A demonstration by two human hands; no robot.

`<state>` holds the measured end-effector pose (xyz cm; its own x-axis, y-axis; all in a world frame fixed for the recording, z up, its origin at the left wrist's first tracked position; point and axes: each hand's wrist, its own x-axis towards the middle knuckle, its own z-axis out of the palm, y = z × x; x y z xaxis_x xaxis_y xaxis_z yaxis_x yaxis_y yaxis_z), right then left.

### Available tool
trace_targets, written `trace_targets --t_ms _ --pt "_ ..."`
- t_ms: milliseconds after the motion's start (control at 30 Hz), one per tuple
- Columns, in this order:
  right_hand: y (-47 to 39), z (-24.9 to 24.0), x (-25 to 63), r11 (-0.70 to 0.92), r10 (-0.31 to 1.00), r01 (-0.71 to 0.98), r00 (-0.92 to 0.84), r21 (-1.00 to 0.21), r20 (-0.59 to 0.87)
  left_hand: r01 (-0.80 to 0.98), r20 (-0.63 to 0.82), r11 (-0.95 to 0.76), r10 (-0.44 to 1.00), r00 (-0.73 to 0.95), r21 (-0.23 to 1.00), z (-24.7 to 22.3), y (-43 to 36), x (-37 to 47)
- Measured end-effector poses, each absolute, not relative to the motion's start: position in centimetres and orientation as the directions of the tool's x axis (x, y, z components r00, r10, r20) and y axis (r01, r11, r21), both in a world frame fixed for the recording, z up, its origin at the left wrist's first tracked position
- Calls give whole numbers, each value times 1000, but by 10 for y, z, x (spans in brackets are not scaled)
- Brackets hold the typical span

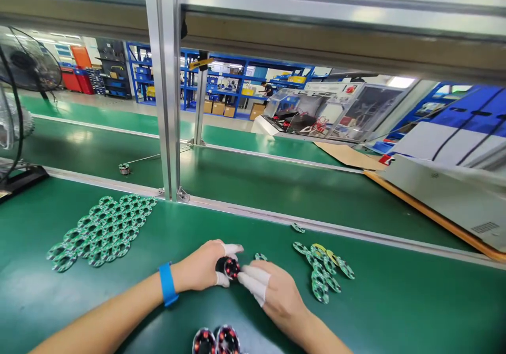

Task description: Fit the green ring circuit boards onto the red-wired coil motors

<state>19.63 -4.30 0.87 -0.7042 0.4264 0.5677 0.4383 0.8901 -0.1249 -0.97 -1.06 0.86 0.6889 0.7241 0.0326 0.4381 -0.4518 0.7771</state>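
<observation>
A small round motor stator (232,268), black with reddish coils, is gripped in my left hand (203,267), its thumb and fingers closed around the sides. White finger covers sit on the fingertips. My right hand (276,291), also in white finger covers, has its fingers pressed together at the stator's right edge; the fingertips' undersides are hidden. Just behind lies one green ring-shaped circuit board (261,257). Nearer to me on the bench stand more stators (228,339), cut off by the bottom of the view. A loose pile of ring boards (319,283) lies right of my right hand.
Rows of ring boards (113,227) cover the bench's left part. A metal upright (168,106) rises behind the bench edge rail (237,212). A fan (23,67) stands at far left, and a grey panel (446,196) leans in at right. Beyond, a wired part (124,169) rests on the green surface.
</observation>
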Motion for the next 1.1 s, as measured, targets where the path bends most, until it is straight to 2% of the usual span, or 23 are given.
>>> trace_targets --t_ms 100,200,267,333,400,433,500,567,633,733,800,867,900,967,1000,1100 --pt "-55 17 191 940 328 331 -812 -83 482 450 50 -503 706 706 738 9 -10 -11" --pt "-68 20 182 917 399 374 -854 -140 333 445 59 -510 703 709 736 8 -10 -12" --pt "-70 19 182 906 422 384 -847 -177 323 434 47 -489 703 710 757 8 -10 -13" --pt "-66 17 190 877 481 432 -773 -211 414 418 33 -465 699 714 781 9 -10 -14" --pt "-54 16 203 759 641 597 -612 -261 463 399 23 -450 686 727 798 13 -11 -15" --pt "-48 17 209 663 735 692 -528 -285 426 390 22 -446 680 733 805 15 -11 -15" --pt "-35 18 220 495 865 817 -430 -296 260 380 24 -437 681 732 815 18 -12 -15" --pt "-25 19 225 455 889 846 -452 -279 79 395 33 -423 715 698 815 19 -12 -14" --pt "-20 19 227 463 874 839 -486 -286 -13 420 72 -417 774 629 806 19 -12 -13" --pt "-17 19 224 390 914 832 -402 -393 57 426 220 -463 834 505 777 22 -15 -9" --pt "-19 21 218 284 955 744 -278 -605 106 449 338 -547 819 464 707 26 -21 -6" --pt "-22 25 209 133 983 531 -180 -837 42 518 406 -636 768 495 573 31 -27 -1" --pt "-25 27 203 50 988 406 -156 -913 -15 552 417 -672 740 527 494 33 -30 1" --pt "-32 31 191 -93 980 197 -153 -976 -124 596 422 -712 701 575 371 36 -35 4" --pt "-35 33 187 -146 973 124 -160 -982 -165 604 427 -714 698 575 353 36 -36 5" --pt "-42 37 179 -224 961 13 -161 -974 -223 579 442 -661 750 492 478 37 -36 4"
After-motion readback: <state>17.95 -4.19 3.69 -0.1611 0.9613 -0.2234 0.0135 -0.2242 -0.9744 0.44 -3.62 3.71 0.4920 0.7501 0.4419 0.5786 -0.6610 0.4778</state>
